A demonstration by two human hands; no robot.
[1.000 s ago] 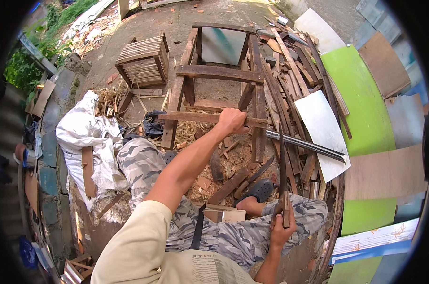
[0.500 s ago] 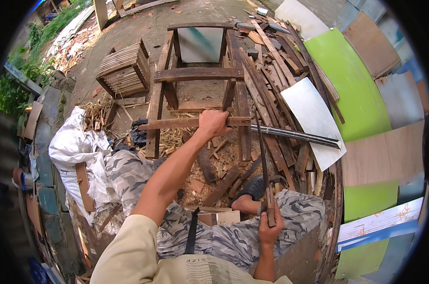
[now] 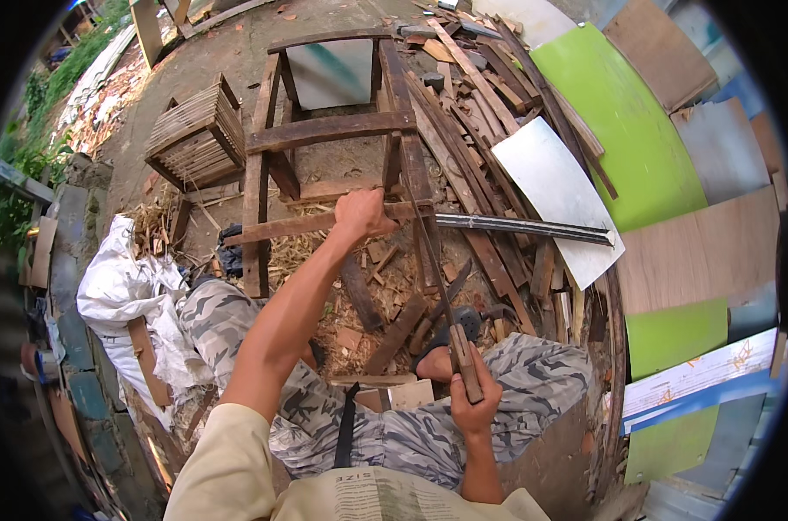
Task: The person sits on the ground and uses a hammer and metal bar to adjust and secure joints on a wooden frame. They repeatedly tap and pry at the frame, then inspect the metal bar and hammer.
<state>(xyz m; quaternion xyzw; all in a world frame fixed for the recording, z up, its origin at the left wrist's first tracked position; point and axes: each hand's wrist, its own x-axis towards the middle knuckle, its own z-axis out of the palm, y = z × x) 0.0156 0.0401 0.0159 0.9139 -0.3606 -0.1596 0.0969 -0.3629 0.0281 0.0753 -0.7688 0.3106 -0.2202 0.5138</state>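
Observation:
My left hand [image 3: 362, 214] is closed over a rough wooden bar [image 3: 294, 226], near its right end. The bar lies across the near ends of a dark wooden frame's [image 3: 333, 130] two long rails. Down at the lower right, my right hand [image 3: 475, 404] grips the wooden handle of a handsaw [image 3: 465, 360]. Its thin blade, seen nearly edge-on, points up and away and passes by the bar's right end, just right of my left hand. Whether the teeth touch the wood I cannot tell.
A slatted wooden crate [image 3: 198, 135] stands left of the frame. Scrap boards [image 3: 476, 165] pile up on the right beside a white sheet [image 3: 550, 191] and green panels [image 3: 620, 130]. A dark metal strip [image 3: 524, 227] juts right from the bar's end. White sacking [image 3: 125, 278] lies at left.
My right hand has brought the handsaw leftward and tilted its blade to the left, toward the bar's end. The left hand keeps its hold. The whole view has shifted slightly.

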